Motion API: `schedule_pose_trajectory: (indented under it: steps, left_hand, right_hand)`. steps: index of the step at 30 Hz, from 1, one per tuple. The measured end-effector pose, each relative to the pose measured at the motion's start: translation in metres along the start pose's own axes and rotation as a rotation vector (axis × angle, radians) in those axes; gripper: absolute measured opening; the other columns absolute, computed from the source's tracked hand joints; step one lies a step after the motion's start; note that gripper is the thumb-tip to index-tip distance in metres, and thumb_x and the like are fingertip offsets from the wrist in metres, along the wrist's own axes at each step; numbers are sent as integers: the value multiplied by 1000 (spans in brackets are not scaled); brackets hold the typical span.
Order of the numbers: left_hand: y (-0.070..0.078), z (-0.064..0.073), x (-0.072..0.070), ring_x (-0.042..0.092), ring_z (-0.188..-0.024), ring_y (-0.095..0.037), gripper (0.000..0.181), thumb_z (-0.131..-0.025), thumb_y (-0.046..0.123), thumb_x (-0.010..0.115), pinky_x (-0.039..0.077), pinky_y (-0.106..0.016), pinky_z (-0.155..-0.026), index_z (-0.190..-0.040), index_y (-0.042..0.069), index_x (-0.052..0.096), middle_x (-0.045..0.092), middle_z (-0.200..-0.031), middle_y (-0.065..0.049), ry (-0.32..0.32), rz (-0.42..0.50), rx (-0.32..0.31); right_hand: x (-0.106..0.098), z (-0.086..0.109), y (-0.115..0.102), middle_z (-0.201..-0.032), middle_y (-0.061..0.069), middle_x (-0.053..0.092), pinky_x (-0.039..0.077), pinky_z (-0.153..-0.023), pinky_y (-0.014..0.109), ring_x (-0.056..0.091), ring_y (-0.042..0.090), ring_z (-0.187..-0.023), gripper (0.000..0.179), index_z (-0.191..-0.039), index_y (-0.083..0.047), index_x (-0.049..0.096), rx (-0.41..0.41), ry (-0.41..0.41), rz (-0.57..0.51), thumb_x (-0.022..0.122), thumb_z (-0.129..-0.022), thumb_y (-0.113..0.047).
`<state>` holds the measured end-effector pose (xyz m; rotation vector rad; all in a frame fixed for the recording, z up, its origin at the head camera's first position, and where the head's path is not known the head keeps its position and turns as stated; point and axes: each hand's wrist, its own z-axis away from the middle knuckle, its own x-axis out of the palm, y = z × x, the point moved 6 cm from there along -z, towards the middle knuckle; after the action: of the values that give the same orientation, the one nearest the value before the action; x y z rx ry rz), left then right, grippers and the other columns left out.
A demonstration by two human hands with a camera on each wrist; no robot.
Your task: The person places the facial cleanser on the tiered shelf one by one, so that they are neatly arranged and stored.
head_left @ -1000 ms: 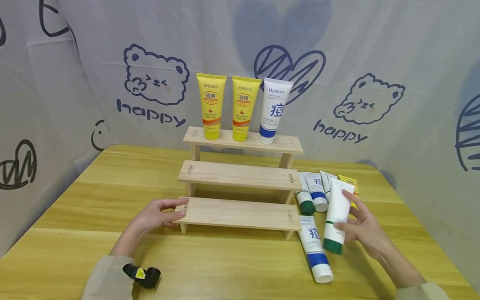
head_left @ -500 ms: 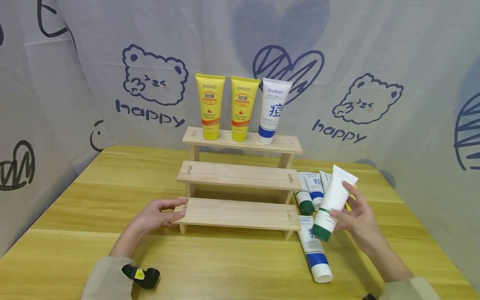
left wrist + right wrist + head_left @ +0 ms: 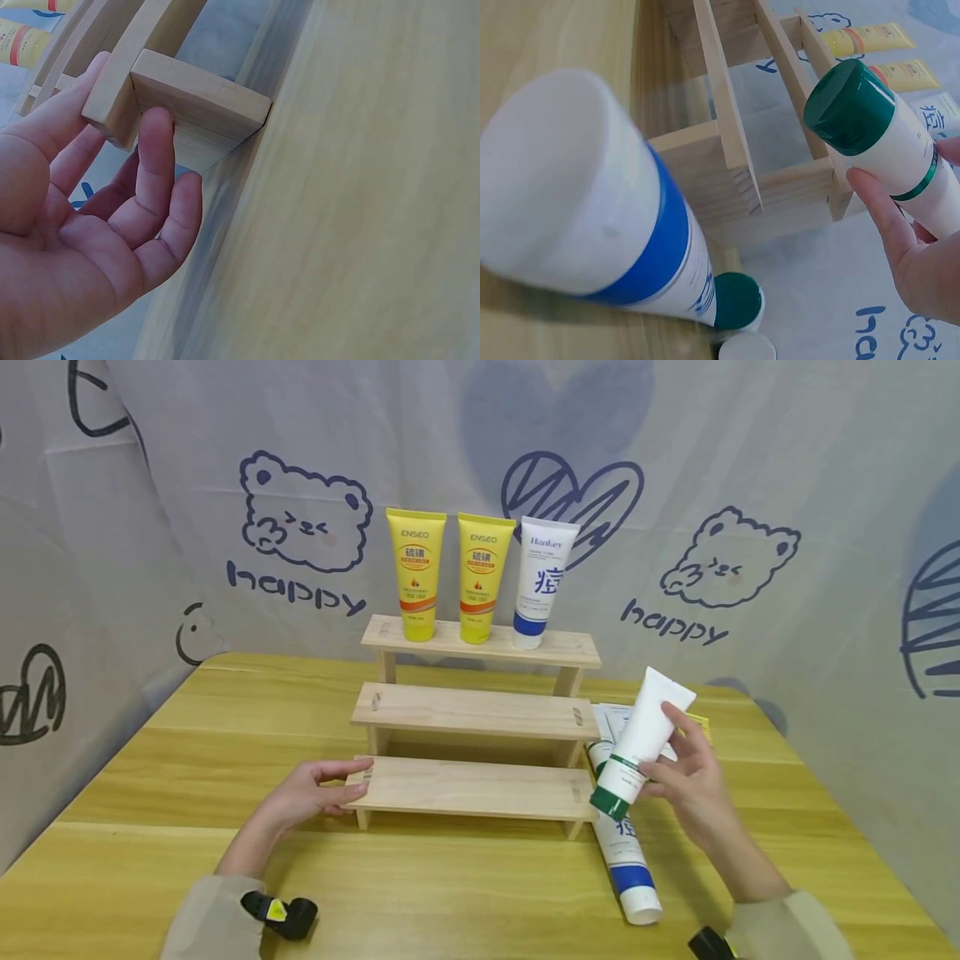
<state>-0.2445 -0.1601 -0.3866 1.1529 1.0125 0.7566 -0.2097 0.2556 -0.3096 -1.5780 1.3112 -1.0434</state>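
Observation:
My right hand (image 3: 692, 781) grips a white tube with a green cap (image 3: 643, 731), tilted with the cap pointing down and left, beside the right end of a three-step wooden display rack (image 3: 472, 787). In the right wrist view the green cap (image 3: 851, 109) points toward the rack. My left hand (image 3: 303, 795) holds the left end of the lowest step; the left wrist view has its fingers (image 3: 154, 161) curled under the board's end. Two yellow tubes (image 3: 416, 577) and a white tube with a blue band (image 3: 542, 581) stand cap down on the top step.
Below the held tube, a white tube with a blue band (image 3: 633, 877) lies on the wooden table (image 3: 420, 893). Several more tubes lie behind it right of the rack, partly hidden, including one with a yellow end (image 3: 701, 727). A patterned cloth (image 3: 442, 435) hangs behind.
My right hand has carried the green-capped tube left and upward toward the rack, tilting it further so its cap swings left. The left hand stays on the lowest step.

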Motion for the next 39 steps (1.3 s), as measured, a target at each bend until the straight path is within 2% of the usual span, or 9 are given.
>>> schedule_pose_trajectory:
  steps: [10, 19, 29, 39]
  left_hand:
    - [0, 0, 0, 59, -78, -19, 55, -84, 23, 64, 49, -33, -68, -129, -2, 45, 29, -137, -27, 2, -6, -5]
    - [-1, 0, 0, 59, -79, -18, 55, -84, 23, 64, 49, -33, -69, -129, -2, 45, 28, -137, -28, -4, -8, -6]
    - [0, -1, 0, 58, -80, -18, 55, -84, 23, 64, 49, -33, -69, -129, -2, 45, 29, -137, -28, -2, -12, -4]
    - [-2, -2, -1, 59, -82, -19, 55, -83, 23, 64, 49, -33, -70, -129, -2, 45, 28, -137, -28, -1, -8, -4]
  right_hand:
    - [21, -11, -2, -139, 17, 22, 52, -62, 29, 55, 16, -98, 71, -140, -16, 26, 8, -3, 80, 51, -82, 15]
    - [36, -20, -3, -139, 15, 24, 52, -63, 29, 56, 18, -97, 73, -140, -16, 26, -37, -19, 58, 49, -80, 19]
    - [55, -29, 1, -143, 12, 20, 51, -68, 31, 53, 20, -103, 73, -140, -18, 25, -11, -64, 54, 52, -81, 15]
    - [76, -38, 1, -141, 10, 25, 51, -68, 34, 51, 24, -106, 74, -139, -17, 26, -36, -72, 11, 52, -79, 17]
